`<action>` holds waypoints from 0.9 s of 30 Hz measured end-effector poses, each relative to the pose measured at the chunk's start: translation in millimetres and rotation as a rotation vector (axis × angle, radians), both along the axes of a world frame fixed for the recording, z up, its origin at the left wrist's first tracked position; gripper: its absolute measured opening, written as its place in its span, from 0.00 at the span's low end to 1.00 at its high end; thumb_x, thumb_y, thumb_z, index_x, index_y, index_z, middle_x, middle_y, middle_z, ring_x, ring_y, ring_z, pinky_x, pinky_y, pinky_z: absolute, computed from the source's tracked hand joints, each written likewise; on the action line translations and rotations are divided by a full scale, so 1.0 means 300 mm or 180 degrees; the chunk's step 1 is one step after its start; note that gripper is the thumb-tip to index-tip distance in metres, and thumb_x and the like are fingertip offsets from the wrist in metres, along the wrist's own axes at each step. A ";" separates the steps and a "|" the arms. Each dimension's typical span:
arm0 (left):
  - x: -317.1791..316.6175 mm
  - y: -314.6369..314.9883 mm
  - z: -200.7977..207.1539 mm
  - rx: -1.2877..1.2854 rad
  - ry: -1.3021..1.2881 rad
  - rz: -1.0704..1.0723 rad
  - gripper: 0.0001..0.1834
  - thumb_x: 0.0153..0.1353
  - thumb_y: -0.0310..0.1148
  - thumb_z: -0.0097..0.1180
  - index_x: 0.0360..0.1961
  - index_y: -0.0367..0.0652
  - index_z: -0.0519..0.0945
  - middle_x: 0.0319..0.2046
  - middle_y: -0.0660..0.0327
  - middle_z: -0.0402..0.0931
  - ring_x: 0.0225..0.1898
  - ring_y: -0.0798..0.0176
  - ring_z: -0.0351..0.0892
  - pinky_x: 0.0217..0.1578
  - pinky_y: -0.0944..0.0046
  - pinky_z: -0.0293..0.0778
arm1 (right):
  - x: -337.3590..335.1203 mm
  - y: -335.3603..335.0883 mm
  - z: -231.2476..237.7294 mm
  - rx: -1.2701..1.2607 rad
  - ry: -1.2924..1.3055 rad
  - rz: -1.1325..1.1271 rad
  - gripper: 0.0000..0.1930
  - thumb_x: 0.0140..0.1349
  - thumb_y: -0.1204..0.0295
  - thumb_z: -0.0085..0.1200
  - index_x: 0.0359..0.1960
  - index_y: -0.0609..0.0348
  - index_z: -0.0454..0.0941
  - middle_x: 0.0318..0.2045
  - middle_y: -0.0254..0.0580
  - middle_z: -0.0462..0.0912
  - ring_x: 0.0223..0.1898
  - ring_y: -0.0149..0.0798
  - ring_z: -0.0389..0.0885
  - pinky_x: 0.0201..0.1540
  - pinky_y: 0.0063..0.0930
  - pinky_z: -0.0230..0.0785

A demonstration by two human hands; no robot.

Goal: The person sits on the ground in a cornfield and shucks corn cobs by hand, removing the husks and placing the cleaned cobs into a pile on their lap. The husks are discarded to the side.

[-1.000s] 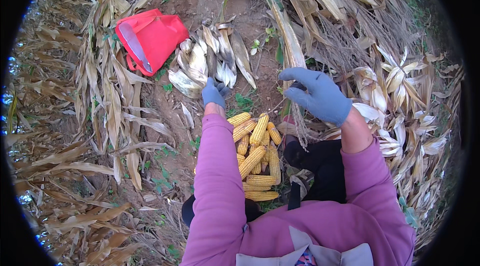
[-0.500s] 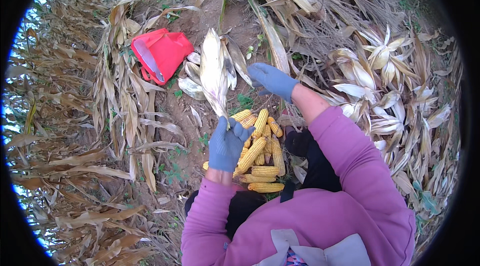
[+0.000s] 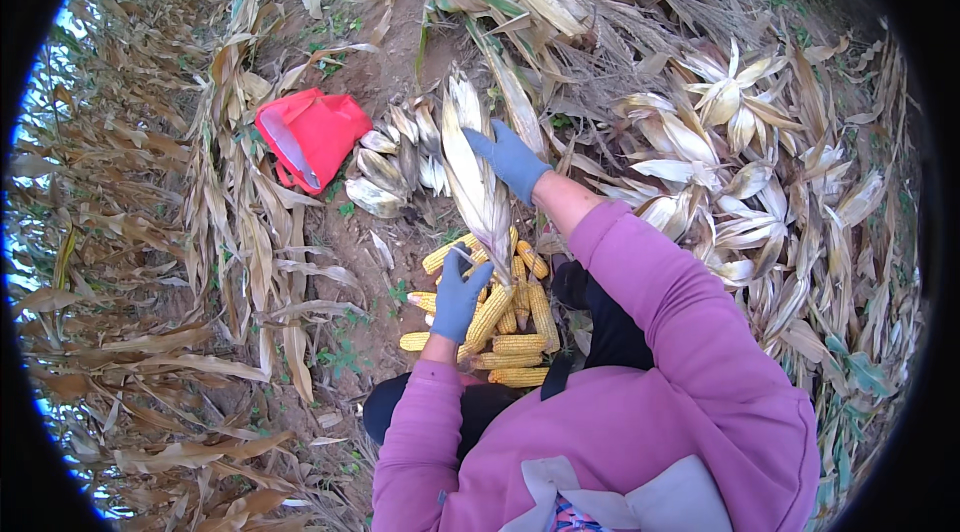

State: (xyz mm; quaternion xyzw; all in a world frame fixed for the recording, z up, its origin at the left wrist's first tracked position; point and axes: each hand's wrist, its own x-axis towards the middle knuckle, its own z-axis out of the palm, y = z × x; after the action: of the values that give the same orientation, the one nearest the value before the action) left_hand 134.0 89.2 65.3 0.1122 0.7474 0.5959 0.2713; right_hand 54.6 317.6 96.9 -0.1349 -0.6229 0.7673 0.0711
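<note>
A long ear of corn in its dry, pale husk (image 3: pixel 466 157) stands tilted in front of me, its lower end over the pile of bare ears. My right hand (image 3: pixel 512 164), in a grey-blue glove, is closed round its upper part from the right side. Just left of the lower end is my left hand (image 3: pixel 458 300), gloved alike, with thumb and fingers apart. A thin pale bit shows at its fingertips; what it is I cannot make out. Below lie several husked yellow corn cobs (image 3: pixel 518 344), heaped between my legs.
Several unhusked ears (image 3: pixel 377 172) lie on the soil beside a red bag (image 3: pixel 318 137) at the left. Opened empty husks (image 3: pixel 735 187) are heaped on the right. Dry stalks (image 3: pixel 560 2) lie across the far side, and brown corn plants (image 3: pixel 130 262) line the left.
The husked-over ear has shifted right and now leans over the cobs. My right hand has closed on its upper part. My left hand has let go of its lower end.
</note>
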 end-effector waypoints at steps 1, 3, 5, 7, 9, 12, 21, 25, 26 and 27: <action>-0.012 0.014 0.015 0.0051 0.0191 0.0177 0.38 0.55 0.38 0.61 0.63 0.34 0.59 0.56 0.48 0.66 0.58 0.55 0.65 0.58 0.61 0.61 | 0.017 -0.013 0.016 0.0131 -0.0074 0.0089 0.42 0.54 0.46 0.58 0.60 0.70 0.60 0.51 0.57 0.74 0.50 0.43 0.75 0.53 0.31 0.65; -0.032 0.025 0.044 0.0094 0.0346 0.0254 0.43 0.53 0.37 0.63 0.65 0.33 0.54 0.60 0.46 0.62 0.61 0.55 0.62 0.59 0.61 0.59 | 0.029 -0.048 0.021 0.0389 -0.0211 0.0291 0.43 0.55 0.46 0.57 0.60 0.70 0.59 0.52 0.58 0.73 0.51 0.43 0.74 0.54 0.31 0.65; -0.050 0.026 0.048 0.0372 0.0442 0.0289 0.44 0.52 0.37 0.63 0.65 0.33 0.53 0.61 0.46 0.61 0.62 0.55 0.61 0.59 0.60 0.59 | 0.042 -0.096 0.015 0.0600 -0.0146 0.0653 0.43 0.55 0.46 0.57 0.61 0.70 0.58 0.52 0.57 0.73 0.52 0.41 0.74 0.55 0.31 0.64; -0.064 0.015 0.062 0.0417 0.0218 0.0389 0.41 0.51 0.34 0.64 0.62 0.34 0.57 0.56 0.49 0.66 0.57 0.59 0.67 0.55 0.62 0.64 | 0.083 -0.162 0.053 0.0883 -0.0090 0.0849 0.42 0.56 0.46 0.56 0.61 0.69 0.59 0.52 0.57 0.73 0.52 0.41 0.73 0.55 0.31 0.64; -0.067 0.029 0.086 0.0894 -0.0335 0.0507 0.37 0.51 0.32 0.64 0.60 0.34 0.61 0.53 0.52 0.69 0.53 0.61 0.71 0.52 0.63 0.68 | 0.091 -0.198 0.052 0.0849 -0.0049 0.1161 0.38 0.58 0.52 0.56 0.61 0.69 0.59 0.53 0.53 0.72 0.54 0.37 0.71 0.58 0.31 0.61; -0.075 0.026 0.071 0.0952 -0.0419 0.0674 0.30 0.52 0.28 0.62 0.56 0.35 0.65 0.49 0.55 0.73 0.47 0.63 0.74 0.48 0.65 0.70 | 0.072 -0.206 0.021 0.1174 -0.0002 0.1300 0.43 0.54 0.44 0.56 0.61 0.66 0.59 0.53 0.58 0.73 0.55 0.46 0.73 0.57 0.34 0.63; -0.047 0.061 0.064 0.0458 -0.0153 0.0514 0.32 0.51 0.29 0.64 0.56 0.34 0.64 0.50 0.55 0.72 0.48 0.63 0.73 0.49 0.64 0.69 | 0.060 -0.154 0.106 0.0917 0.0243 0.0550 0.28 0.61 0.51 0.52 0.52 0.65 0.71 0.43 0.53 0.79 0.46 0.43 0.77 0.50 0.31 0.67; -0.037 0.070 0.046 0.0235 0.0289 0.0647 0.30 0.48 0.34 0.67 0.49 0.34 0.67 0.44 0.52 0.75 0.43 0.62 0.75 0.44 0.64 0.72 | 0.081 -0.169 0.114 0.1126 0.0362 0.0186 0.21 0.64 0.56 0.49 0.46 0.64 0.75 0.40 0.52 0.80 0.41 0.42 0.78 0.47 0.32 0.68; -0.036 0.069 0.043 0.0103 0.0342 0.0682 0.31 0.48 0.34 0.67 0.49 0.33 0.67 0.43 0.51 0.74 0.43 0.61 0.75 0.44 0.63 0.71 | 0.081 -0.173 0.112 0.1047 0.0348 0.0175 0.21 0.64 0.56 0.49 0.46 0.64 0.75 0.40 0.51 0.80 0.41 0.42 0.78 0.47 0.32 0.68; -0.036 0.069 0.042 -0.0029 0.0391 0.0713 0.31 0.48 0.35 0.67 0.49 0.33 0.67 0.43 0.51 0.74 0.43 0.61 0.75 0.44 0.63 0.71 | 0.079 -0.177 0.106 0.0969 0.0330 0.0159 0.21 0.65 0.57 0.48 0.45 0.65 0.75 0.39 0.51 0.81 0.41 0.41 0.78 0.47 0.32 0.67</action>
State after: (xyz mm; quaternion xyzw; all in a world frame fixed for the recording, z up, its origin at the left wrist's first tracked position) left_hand 123.0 109.9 77.9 0.0631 0.7732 0.6111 0.1572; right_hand 78.4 264.4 128.9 -0.0672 -0.7306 0.6715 0.1037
